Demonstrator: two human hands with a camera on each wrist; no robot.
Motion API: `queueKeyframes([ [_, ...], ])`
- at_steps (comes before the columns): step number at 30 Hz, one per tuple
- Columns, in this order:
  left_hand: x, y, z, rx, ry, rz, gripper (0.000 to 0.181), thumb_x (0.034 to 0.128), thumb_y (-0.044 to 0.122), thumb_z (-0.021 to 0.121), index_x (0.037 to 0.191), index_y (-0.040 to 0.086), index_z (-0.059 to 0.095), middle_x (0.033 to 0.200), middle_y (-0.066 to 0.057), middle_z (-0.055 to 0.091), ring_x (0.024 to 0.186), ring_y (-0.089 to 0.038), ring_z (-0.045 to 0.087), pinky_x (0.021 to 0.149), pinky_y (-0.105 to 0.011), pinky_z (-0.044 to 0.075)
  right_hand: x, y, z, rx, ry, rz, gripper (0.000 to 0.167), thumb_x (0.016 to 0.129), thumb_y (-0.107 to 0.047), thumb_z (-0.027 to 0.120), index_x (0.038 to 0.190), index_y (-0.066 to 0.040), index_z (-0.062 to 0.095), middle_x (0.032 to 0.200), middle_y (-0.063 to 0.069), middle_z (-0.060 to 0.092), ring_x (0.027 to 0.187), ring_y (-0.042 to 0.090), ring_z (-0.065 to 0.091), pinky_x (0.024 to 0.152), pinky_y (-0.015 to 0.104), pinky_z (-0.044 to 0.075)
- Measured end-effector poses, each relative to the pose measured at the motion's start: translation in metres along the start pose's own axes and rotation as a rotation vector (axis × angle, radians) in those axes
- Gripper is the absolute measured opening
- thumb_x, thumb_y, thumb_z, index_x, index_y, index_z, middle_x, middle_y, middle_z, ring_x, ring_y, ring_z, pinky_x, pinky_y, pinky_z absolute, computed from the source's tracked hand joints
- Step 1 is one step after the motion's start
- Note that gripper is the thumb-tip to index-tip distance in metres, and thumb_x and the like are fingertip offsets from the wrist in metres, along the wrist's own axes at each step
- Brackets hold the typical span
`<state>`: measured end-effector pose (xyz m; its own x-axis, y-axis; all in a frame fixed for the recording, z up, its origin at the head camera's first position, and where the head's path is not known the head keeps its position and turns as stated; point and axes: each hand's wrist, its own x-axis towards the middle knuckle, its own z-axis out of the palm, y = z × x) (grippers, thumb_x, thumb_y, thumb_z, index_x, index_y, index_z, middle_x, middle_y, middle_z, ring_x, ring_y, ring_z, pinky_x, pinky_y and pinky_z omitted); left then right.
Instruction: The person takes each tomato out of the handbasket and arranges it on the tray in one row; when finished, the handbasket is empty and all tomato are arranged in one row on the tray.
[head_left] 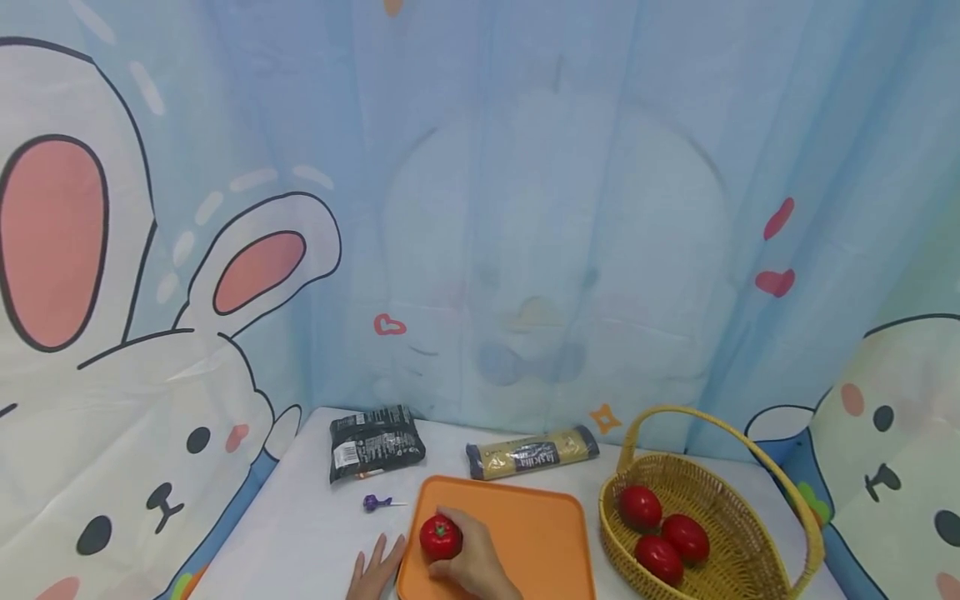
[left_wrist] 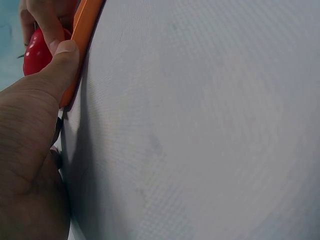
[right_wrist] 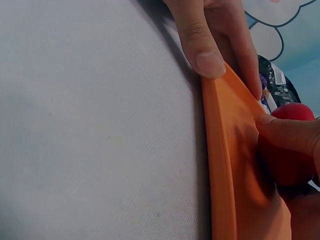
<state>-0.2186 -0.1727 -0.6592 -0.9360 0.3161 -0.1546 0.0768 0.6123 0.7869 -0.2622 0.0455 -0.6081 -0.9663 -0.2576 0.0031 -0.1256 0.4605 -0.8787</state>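
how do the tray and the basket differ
The tray is orange and shallow with a smooth surface, while the basket is yellow, woven and deeper. The basket has a tall arched handle; the tray shows none. Three red eggs lie in the basket, whereas over the tray the right hand holds one red pepper. Both stand on the white tabletop.

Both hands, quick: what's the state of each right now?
Left hand: open, holding nothing, thumb touching the orange tray's rim.
Right hand: closed, holding the red bell pepper between thumb and fingers.
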Motion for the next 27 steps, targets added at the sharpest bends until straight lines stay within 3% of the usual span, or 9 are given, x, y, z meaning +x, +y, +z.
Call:
queueKeyframes([
  [7, 0.0009, 0.0003, -0.0009, -0.032, -0.023, -0.025, 0.114, 0.0862, 0.064, 0.083, 0.168, 0.002, 0.033, 0.172, -0.023, 0.035, 0.160, -0.059, 0.011, 0.129, -0.080, -0.005, 0.0037, -0.0017, 0.0016, -0.022, 0.020, -0.007, 0.079, 0.069, 0.001, 0.099, 0.141, -0.002, 0.066, 0.138, 0.021, 0.068, 0.129, 0.045, 0.062, 0.114, 0.072, 0.051],
  [15, 0.0015, -0.0006, 0.0000, -0.031, -0.033, -0.005, 0.110, 0.0890, 0.062, 0.081, 0.167, 0.000, 0.034, 0.172, -0.025, 0.035, 0.159, -0.060, 0.013, 0.129, -0.080, -0.005, 0.0073, 0.0001, 0.0042, -0.019, 0.041, -0.004, 0.080, 0.069, 0.003, 0.099, 0.141, -0.003, 0.066, 0.138, 0.021, 0.068, 0.131, 0.046, 0.062, 0.114, 0.071, 0.051],
  [24, -0.0009, 0.0061, -0.0030, -0.036, -0.031, -0.055, 0.114, 0.0860, 0.065, 0.082, 0.167, 0.002, 0.034, 0.172, -0.024, 0.034, 0.160, -0.059, 0.012, 0.130, -0.079, -0.005, 0.0056, -0.0018, 0.0021, 0.009, 0.037, -0.009, 0.085, 0.066, 0.003, 0.100, 0.143, -0.002, 0.064, 0.139, 0.021, 0.067, 0.132, 0.046, 0.061, 0.116, 0.071, 0.049],
  [27, -0.0024, 0.0063, -0.0035, -0.027, -0.028, -0.060, 0.113, 0.0866, 0.065, 0.081, 0.167, 0.002, 0.034, 0.172, -0.024, 0.034, 0.160, -0.059, 0.012, 0.130, -0.078, -0.005, 0.0003, -0.0028, -0.0029, 0.035, 0.032, -0.045, 0.090, 0.065, 0.002, 0.100, 0.146, 0.001, 0.061, 0.142, 0.022, 0.066, 0.135, 0.047, 0.060, 0.118, 0.068, 0.049],
])
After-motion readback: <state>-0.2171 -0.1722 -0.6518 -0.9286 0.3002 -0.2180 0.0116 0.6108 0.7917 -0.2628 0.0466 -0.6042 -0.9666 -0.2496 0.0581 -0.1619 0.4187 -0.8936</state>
